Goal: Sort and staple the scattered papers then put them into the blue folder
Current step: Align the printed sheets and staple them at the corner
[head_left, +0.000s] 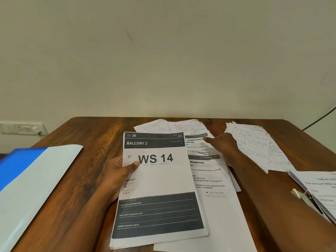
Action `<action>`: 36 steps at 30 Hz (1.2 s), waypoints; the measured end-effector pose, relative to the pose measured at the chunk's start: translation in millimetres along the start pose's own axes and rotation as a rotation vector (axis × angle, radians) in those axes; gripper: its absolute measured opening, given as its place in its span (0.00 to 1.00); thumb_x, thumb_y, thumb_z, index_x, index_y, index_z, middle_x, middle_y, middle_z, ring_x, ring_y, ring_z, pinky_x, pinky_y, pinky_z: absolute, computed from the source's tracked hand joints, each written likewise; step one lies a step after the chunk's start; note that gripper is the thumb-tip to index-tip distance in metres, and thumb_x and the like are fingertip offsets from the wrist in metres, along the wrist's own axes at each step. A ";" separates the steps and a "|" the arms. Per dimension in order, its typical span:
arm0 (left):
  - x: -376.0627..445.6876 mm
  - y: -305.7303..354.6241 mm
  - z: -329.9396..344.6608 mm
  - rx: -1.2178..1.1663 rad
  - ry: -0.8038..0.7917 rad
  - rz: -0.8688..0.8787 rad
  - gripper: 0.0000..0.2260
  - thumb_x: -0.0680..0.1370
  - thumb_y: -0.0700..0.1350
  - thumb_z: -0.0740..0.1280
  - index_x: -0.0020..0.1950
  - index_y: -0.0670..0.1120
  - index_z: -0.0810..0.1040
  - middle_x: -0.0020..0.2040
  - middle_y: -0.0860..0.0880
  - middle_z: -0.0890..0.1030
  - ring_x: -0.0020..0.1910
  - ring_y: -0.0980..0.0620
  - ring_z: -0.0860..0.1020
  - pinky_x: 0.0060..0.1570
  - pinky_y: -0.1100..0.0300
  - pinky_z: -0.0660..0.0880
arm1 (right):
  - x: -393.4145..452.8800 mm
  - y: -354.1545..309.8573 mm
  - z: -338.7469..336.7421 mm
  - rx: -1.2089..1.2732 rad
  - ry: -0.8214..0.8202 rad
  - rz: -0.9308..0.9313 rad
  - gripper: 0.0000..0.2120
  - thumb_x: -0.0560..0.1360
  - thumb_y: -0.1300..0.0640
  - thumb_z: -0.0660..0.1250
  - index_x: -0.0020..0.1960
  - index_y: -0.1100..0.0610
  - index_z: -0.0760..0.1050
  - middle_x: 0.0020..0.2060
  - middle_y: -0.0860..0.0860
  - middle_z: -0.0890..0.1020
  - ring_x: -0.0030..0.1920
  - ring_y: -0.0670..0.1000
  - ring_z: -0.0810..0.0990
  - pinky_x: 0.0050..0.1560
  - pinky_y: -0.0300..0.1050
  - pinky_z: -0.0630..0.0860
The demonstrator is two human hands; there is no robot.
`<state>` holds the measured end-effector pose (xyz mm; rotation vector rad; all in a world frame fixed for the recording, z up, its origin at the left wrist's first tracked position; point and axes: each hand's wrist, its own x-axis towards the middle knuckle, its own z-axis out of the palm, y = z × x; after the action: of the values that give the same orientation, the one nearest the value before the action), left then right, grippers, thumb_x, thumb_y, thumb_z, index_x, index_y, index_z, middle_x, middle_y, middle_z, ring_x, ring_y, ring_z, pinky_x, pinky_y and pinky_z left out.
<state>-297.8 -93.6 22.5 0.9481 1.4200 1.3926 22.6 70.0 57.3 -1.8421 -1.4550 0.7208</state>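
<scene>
Gripping the white "WS 14" printed stack [158, 186], the left hand [116, 171] holds; the right hand [223, 148], open, reaches forward onto printed white sheets [209, 171] just right

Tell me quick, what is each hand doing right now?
Left hand: closed on the WS 14 sheet, thumb on top.
Right hand: holding nothing, index finger extended onto the printed papers.

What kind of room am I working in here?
Likely a home or small office desk: a brown wooden table against a plain cream wall, a white wall socket strip, and printed worksheets.
</scene>
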 end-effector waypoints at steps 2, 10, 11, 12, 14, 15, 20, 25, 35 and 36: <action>-0.3 0.1 0.9 -0.008 0.004 0.005 0.07 0.81 0.39 0.71 0.58 0.45 0.82 0.52 0.48 0.89 0.46 0.42 0.88 0.39 0.50 0.83 | 11.4 -2.4 4.9 -0.006 0.015 -0.009 0.21 0.71 0.40 0.78 0.39 0.55 0.74 0.40 0.53 0.81 0.40 0.53 0.80 0.36 0.44 0.69; 0.1 2.5 1.3 -0.050 -0.005 -0.009 0.08 0.81 0.38 0.70 0.59 0.44 0.82 0.52 0.46 0.89 0.48 0.41 0.88 0.41 0.48 0.84 | 17.1 -2.1 15.1 0.048 0.063 -0.029 0.13 0.73 0.58 0.76 0.34 0.55 0.75 0.34 0.52 0.82 0.39 0.55 0.83 0.36 0.44 0.72; -0.3 2.3 1.3 -0.055 -0.006 -0.010 0.08 0.81 0.37 0.70 0.60 0.43 0.82 0.52 0.46 0.89 0.48 0.41 0.88 0.40 0.49 0.84 | 16.1 -3.1 14.9 0.072 0.059 -0.029 0.13 0.74 0.57 0.76 0.34 0.55 0.76 0.35 0.52 0.83 0.40 0.55 0.84 0.38 0.44 0.74; -1.0 2.5 1.3 -0.060 -0.008 -0.011 0.08 0.81 0.37 0.70 0.60 0.43 0.82 0.52 0.46 0.89 0.48 0.41 0.88 0.39 0.50 0.84 | 15.2 -4.3 14.3 0.098 0.057 -0.028 0.13 0.74 0.57 0.77 0.34 0.55 0.77 0.35 0.51 0.84 0.39 0.54 0.84 0.38 0.44 0.75; -1.8 2.7 1.5 -0.070 -0.012 -0.012 0.08 0.81 0.37 0.70 0.60 0.43 0.81 0.52 0.46 0.89 0.48 0.40 0.88 0.39 0.50 0.84 | 13.4 -8.4 10.4 0.164 0.065 -0.035 0.11 0.73 0.58 0.77 0.36 0.57 0.79 0.36 0.52 0.84 0.37 0.52 0.83 0.37 0.43 0.75; -1.9 2.5 1.4 -0.073 -0.012 -0.012 0.08 0.81 0.37 0.70 0.60 0.43 0.81 0.52 0.46 0.89 0.48 0.40 0.88 0.39 0.50 0.84 | 12.3 -11.4 8.0 0.200 0.073 -0.044 0.08 0.73 0.59 0.77 0.37 0.58 0.80 0.37 0.52 0.85 0.37 0.52 0.84 0.37 0.42 0.76; -3.1 4.4 2.6 -0.084 -0.002 -0.013 0.07 0.81 0.37 0.71 0.59 0.43 0.81 0.51 0.47 0.89 0.46 0.41 0.88 0.34 0.54 0.83 | 7.8 -25.1 -12.2 0.293 0.054 -0.093 0.05 0.71 0.58 0.78 0.40 0.55 0.83 0.41 0.52 0.87 0.42 0.54 0.87 0.48 0.49 0.84; -4.6 4.7 4.3 -0.085 0.005 -0.002 0.07 0.81 0.37 0.71 0.58 0.43 0.81 0.49 0.48 0.89 0.44 0.43 0.88 0.32 0.56 0.83 | 2.5 -42.0 -39.6 0.427 0.066 -0.156 0.13 0.71 0.62 0.79 0.33 0.57 0.78 0.35 0.52 0.84 0.39 0.54 0.83 0.45 0.50 0.81; -10.2 7.6 5.6 -0.055 0.010 0.011 0.06 0.81 0.37 0.71 0.57 0.44 0.82 0.45 0.52 0.89 0.42 0.44 0.88 0.30 0.58 0.81 | -31.5 -82.1 -89.6 0.294 0.196 -0.455 0.06 0.76 0.54 0.76 0.41 0.49 0.82 0.42 0.50 0.87 0.42 0.54 0.87 0.48 0.58 0.86; -11.4 8.2 6.4 -0.056 0.010 0.014 0.06 0.81 0.37 0.71 0.57 0.44 0.82 0.45 0.53 0.89 0.42 0.45 0.88 0.30 0.58 0.81 | -35.7 -85.5 -94.5 0.281 0.207 -0.492 0.06 0.76 0.53 0.76 0.41 0.48 0.82 0.42 0.49 0.87 0.42 0.53 0.87 0.48 0.58 0.86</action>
<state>-288.9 -102.0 32.0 0.9184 1.3769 1.4414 35.4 32.3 183.5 -1.2368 -1.4995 0.4456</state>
